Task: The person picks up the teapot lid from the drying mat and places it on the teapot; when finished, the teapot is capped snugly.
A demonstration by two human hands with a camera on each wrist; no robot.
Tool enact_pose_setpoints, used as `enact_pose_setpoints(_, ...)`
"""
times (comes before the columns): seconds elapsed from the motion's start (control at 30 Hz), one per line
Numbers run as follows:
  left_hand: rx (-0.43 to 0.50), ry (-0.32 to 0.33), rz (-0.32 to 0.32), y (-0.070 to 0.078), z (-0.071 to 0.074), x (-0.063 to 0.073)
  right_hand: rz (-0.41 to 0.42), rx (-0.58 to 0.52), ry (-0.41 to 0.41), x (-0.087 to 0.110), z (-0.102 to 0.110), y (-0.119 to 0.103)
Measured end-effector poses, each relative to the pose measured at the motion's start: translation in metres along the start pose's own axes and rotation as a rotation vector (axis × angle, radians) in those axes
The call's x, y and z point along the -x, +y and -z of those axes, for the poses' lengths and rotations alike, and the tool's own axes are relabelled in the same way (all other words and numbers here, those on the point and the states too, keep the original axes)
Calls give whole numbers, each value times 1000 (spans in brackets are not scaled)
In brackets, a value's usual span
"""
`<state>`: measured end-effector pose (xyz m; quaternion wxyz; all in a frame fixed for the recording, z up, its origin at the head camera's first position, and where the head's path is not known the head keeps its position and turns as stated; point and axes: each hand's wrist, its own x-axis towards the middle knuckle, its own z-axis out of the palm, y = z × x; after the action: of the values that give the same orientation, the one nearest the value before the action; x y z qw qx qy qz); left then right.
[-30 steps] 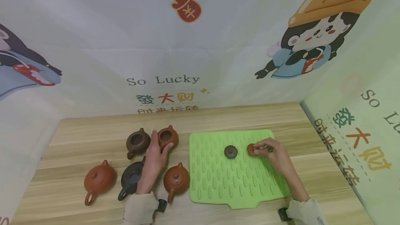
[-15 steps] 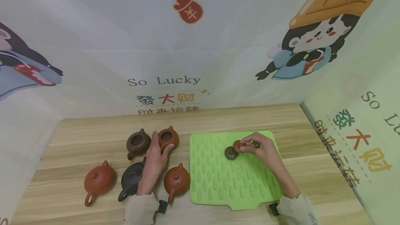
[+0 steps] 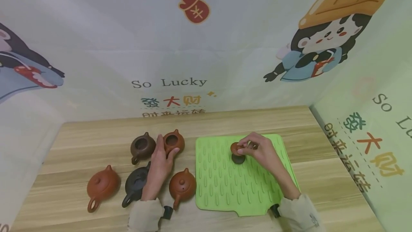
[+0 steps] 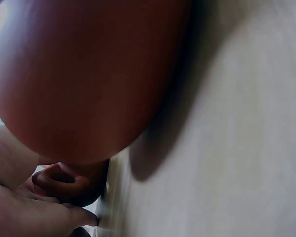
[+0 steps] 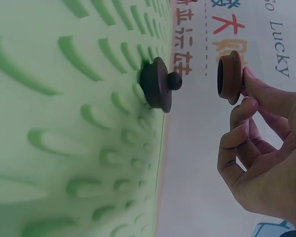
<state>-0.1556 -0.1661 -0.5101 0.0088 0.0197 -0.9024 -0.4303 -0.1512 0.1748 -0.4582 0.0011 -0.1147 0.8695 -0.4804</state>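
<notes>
Right hand [image 3: 265, 151]: thumb and forefinger pinching the rust lid [image 3: 236, 148] at its top, remaining fingers loosely curled behind. Lid sits right at the fingertips, knob mostly hidden by them, hollow side facing down from the fingers. Dark lid [image 3: 238, 159] is below the fingertips, knob up on the green mat [image 3: 222, 185]; right wrist view shows a gap between the two lids. Left hand [image 3: 160, 164]: thumb spread from the fingers, lidless rust teapot [image 3: 178, 145] held between, fingers along its left side, thumb on the near right, mouth beside the fingertips. Brown teapot [image 3: 148, 150] is just left of those fingers, also lidless. Black teapot [image 3: 132, 183] is left of the wrist, partly covered by it. Lidded orange teapot [image 3: 182, 187] is nearer the wearer than the thumb, to its right.
</notes>
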Motion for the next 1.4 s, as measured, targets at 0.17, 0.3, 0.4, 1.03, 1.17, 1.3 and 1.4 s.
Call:
enact_pose_setpoints(0.17, 1, -8, 12, -1, 0, -1, 14, -5, -17, -7, -5, -5)
enact_pose_setpoints(0.3, 2, -10, 17, -1, 0, -1, 41, -11, -15, -14, -11, -10)
enact_pose_setpoints(0.4, 0, -7, 14, 1, 0, -1, 63, -8, -11, -18, -16, -13)
enact_pose_setpoints(1.03, 3, -6, 12, 1, -1, -1, 135, -12, -88, -45, -57, -34)
enact_pose_setpoints(1.17, 4, -9, 11, 2, -1, 0, 173, -4, -108, -53, -67, -39)
enact_pose_setpoints(1.3, 5, -8, 10, 3, 0, 1, 197, 14, -141, -61, -77, -47)
enact_pose_setpoints(1.4, 6, -3, 7, 3, 0, 0, 211, 29, -162, -65, -83, -51)
